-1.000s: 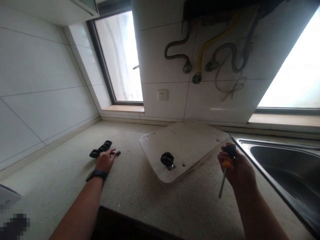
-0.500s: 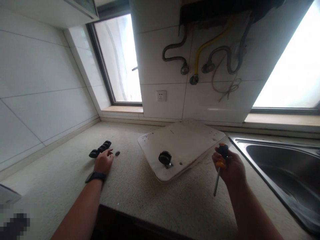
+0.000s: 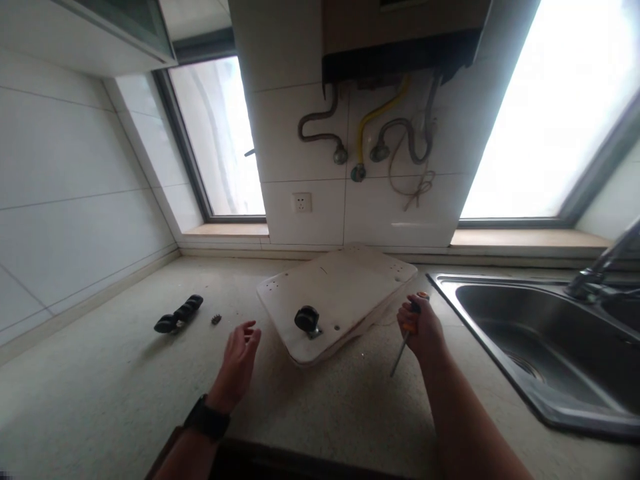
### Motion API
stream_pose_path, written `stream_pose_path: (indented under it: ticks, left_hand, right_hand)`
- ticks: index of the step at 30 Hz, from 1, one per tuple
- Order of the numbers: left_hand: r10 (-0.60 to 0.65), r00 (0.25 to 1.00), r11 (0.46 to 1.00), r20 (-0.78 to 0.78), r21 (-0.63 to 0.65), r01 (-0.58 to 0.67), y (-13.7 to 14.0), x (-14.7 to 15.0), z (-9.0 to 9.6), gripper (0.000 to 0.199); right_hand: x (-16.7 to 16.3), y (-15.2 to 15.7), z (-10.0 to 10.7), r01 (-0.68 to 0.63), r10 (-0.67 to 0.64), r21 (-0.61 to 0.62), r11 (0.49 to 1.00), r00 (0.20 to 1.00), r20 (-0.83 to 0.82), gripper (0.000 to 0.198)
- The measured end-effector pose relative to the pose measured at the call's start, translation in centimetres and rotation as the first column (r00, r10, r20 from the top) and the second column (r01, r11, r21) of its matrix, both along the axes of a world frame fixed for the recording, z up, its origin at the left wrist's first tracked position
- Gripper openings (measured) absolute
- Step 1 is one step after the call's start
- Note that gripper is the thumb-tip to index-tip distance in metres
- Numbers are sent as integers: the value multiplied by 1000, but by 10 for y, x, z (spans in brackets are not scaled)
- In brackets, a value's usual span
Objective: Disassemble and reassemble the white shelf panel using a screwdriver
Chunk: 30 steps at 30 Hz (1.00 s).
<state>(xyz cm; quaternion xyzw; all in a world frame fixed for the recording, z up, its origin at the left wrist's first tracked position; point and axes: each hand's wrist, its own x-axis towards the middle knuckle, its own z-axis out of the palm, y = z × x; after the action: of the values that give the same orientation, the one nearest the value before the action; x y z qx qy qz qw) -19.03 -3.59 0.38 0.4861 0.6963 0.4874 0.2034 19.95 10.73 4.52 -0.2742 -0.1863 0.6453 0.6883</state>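
Note:
My right hand [image 3: 425,327] is wrapped round the handle of a screwdriver [image 3: 399,355], its shaft slanting down to the left over the counter. My left hand [image 3: 237,367], wearing a black wrist band, hovers left of a white board, thumb and fingertips drawn together; anything small between them is too blurred to make out. The white board [image 3: 345,287], round-cornered with small holes at its corners, lies flat on the counter. On its near left corner stands a black caster [image 3: 307,320] with a metal plate. Left of my left hand sits a small pile of screws [image 3: 216,319].
Several black casters [image 3: 179,313] lie in a row on the speckled counter [image 3: 100,373] at left. A steel sink [image 3: 515,320] with a faucet [image 3: 595,273] is at right. Hoses and a yellow pipe [image 3: 367,123] run down the tiled wall behind, near a socket [image 3: 302,203].
My left hand has moved right, away from the casters and screws, toward the board. My right hand still grips the screwdriver. The camera view has tilted up and turned right.

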Motion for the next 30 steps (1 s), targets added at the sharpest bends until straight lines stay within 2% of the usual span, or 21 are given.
stream_pose_path:
  ticks: [1,3,5,7,9,11,15,20,25,30]
  left_hand:
    - [-12,983,998,182,-54,23,-4,19,5,71]
    - [-88,883,991,461,-52,126,-11,53,16,74]
    - [-173,755,972,632,-16,235,-15,78,24,70]
    - [-217,657,962,722,44,269,-15,96,28,64]
    - [-240,604,965,760,121,232,-12,108,29,57]
    - [-241,581,970,777,175,168,-7,116,27,50]
    - [-224,547,975,807,194,113,-1,121,22,50]
    - [-251,481,967,840,198,158,1,115,21,52]
    - [-251,498,964,830,170,202,-3,105,23,56]
    - [-280,496,950,822,162,267,-15,88,31,62]
  right_hand:
    - [1,1,-1,4,-4,-1,1000,1000,-3,29]
    - [3,2,-3,10,-10,-4,1000,1000,-10,31]
    - [5,3,-5,10,-10,-6,1000,1000,-18,33]
    - [7,4,-7,7,-7,-6,1000,1000,-26,33]
    - [8,4,-8,2,-2,-1,1000,999,-36,32]
    - [9,4,-10,-5,5,7,1000,999,-47,32]
    - [9,5,-14,-19,21,26,999,997,-72,29]
    - [9,7,-19,-43,47,43,998,994,-94,29]
    - [14,-4,-16,-82,92,100,992,991,-102,25]
    - [25,-31,0,-136,157,198,971,983,-92,22]
